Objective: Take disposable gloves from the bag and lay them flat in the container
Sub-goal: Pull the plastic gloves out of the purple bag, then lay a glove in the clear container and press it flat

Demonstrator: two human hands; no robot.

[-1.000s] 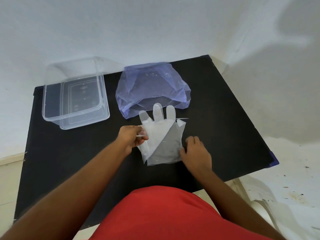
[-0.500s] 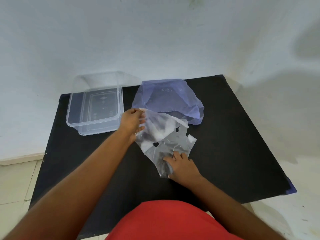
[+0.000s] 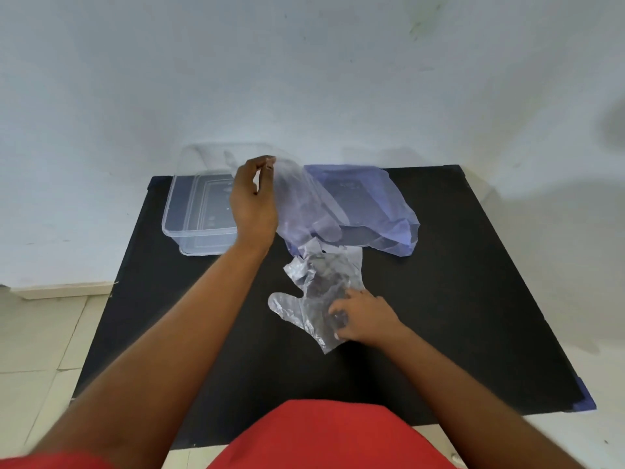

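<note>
Left hand (image 3: 252,201) is raised above the table (image 3: 473,299), thumb and fingers pinched on the cuff of one clear glove (image 3: 304,204), which hangs from the pinch with its fingers pointing down and to the right. It hangs just right of the container (image 3: 199,211) and in front of the bag (image 3: 378,211). Right hand (image 3: 363,316) lies nearer, fingers spread loosely and pressing down on the rest of the gloves (image 3: 318,292), a crumpled clear pile on the table; how many are in the pile I cannot tell, though one thumb shape sticks out to the left.

One container, clear and open, sits at the far left of the table with nothing visible inside. One bluish bag lies at the far middle, right of the container. One black table holds it all.

Half a second ago the left hand was lower, gripping the glove against the pile; now the glove has peeled free and lifted toward the container. The right hand has stayed on the pile.
</note>
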